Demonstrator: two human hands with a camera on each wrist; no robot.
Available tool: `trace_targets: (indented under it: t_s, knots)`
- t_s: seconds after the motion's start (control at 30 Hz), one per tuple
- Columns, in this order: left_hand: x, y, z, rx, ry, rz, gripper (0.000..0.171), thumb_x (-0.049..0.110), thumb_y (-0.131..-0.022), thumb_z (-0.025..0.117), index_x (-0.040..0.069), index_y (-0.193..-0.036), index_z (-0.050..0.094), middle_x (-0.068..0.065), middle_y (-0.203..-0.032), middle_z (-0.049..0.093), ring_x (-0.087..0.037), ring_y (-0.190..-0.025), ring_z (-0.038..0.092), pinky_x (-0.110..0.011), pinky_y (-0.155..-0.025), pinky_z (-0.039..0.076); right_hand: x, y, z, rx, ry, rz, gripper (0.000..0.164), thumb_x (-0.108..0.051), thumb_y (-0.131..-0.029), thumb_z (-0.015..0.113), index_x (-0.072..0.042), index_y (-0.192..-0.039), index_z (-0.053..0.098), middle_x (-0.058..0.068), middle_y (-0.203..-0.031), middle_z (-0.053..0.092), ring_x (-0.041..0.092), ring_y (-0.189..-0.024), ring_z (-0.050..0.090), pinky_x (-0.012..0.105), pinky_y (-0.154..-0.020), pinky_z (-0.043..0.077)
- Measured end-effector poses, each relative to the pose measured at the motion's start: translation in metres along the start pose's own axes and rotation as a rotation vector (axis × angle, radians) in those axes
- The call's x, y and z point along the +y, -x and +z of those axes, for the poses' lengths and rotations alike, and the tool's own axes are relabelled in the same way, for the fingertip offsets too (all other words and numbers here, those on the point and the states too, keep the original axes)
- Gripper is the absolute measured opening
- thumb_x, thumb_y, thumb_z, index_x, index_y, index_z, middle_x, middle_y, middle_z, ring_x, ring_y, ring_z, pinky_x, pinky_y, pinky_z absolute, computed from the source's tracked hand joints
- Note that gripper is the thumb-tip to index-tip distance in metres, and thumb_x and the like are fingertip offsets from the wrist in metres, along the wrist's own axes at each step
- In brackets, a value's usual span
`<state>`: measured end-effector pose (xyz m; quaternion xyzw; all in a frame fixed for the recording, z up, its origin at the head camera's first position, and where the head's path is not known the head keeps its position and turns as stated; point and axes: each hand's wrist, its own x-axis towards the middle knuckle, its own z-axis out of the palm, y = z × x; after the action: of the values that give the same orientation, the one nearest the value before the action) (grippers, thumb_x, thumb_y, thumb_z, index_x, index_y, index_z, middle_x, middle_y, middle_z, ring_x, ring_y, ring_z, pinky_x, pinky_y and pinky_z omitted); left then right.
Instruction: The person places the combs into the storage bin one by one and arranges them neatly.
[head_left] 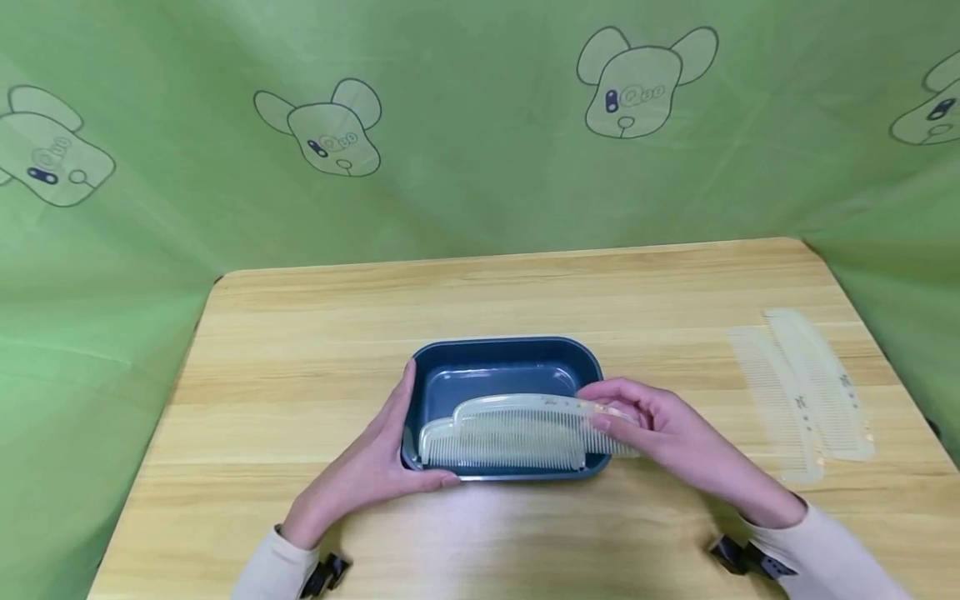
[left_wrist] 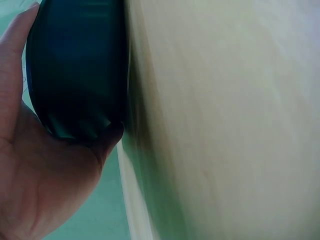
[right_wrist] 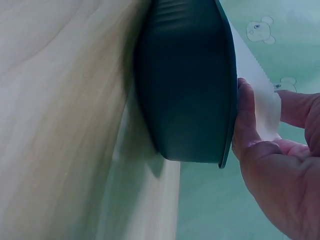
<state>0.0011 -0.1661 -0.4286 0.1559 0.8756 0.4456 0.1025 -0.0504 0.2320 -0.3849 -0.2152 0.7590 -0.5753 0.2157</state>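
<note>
A dark blue rectangular box stands on the table, its opening upward. My left hand grips its left end, thumb along the near side and fingers on the left wall; the left wrist view shows this hand cupped round the end. One pale translucent comb lies along the box's near side, teeth toward me. Overlapping it is a second such comb, its right end pinched between the thumb and fingers of my right hand. In the right wrist view, that comb slants over the box rim.
Two more translucent combs, the inner comb and the outer comb, lie side by side on the wooden table at the right. A green curtain with printed animal heads hangs behind and at both sides.
</note>
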Motion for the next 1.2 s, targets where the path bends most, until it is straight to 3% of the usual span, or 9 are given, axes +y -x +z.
trace_targets:
  t_s: [0.4,0.63,1.0,1.2]
  knots:
    - [0.001,-0.001,-0.001,-0.008,-0.001,-0.013,0.147,0.057,-0.081,0.096,0.021,-0.176,-0.011,-0.004,-0.182,-0.002,-0.030,-0.165,0.013,-0.058,-0.127,0.026,-0.008,-0.018,0.022,-0.022,0.129,-0.022,0.028,-0.008,-0.109,0.069,-0.008,-0.136,0.072,0.005,-0.127,0.073,0.019,-0.108,0.069,0.027,-0.090,0.060]
    - [0.000,0.000,0.000,-0.013,0.008,-0.015,0.147,0.055,-0.081,0.096,0.021,-0.176,-0.012,-0.005,-0.182,-0.002,-0.031,-0.164,0.013,-0.059,-0.126,0.026,-0.013,-0.027,0.029,-0.071,0.235,-0.042,0.026,-0.006,-0.111,0.063,-0.006,-0.136,0.072,0.003,-0.127,0.074,0.017,-0.106,0.066,0.029,-0.089,0.058]
    - [0.000,0.000,-0.001,-0.003,0.014,-0.013,0.147,0.054,-0.081,0.096,0.023,-0.176,-0.012,-0.004,-0.182,-0.002,-0.030,-0.165,0.013,-0.059,-0.126,0.026,-0.019,-0.031,0.037,-0.069,0.331,-0.074,0.024,-0.008,-0.112,0.063,-0.007,-0.134,0.073,0.001,-0.128,0.074,0.016,-0.110,0.066,0.033,-0.093,0.058]
    - [0.000,0.000,0.000,-0.006,0.010,-0.015,0.147,0.055,-0.081,0.096,0.025,-0.175,-0.013,-0.004,-0.182,-0.003,-0.030,-0.165,0.012,-0.059,-0.126,0.026,-0.020,-0.033,0.041,-0.087,0.371,-0.058,0.025,-0.006,-0.111,0.063,-0.006,-0.134,0.072,0.001,-0.127,0.073,0.014,-0.095,0.060,0.032,-0.084,0.055]
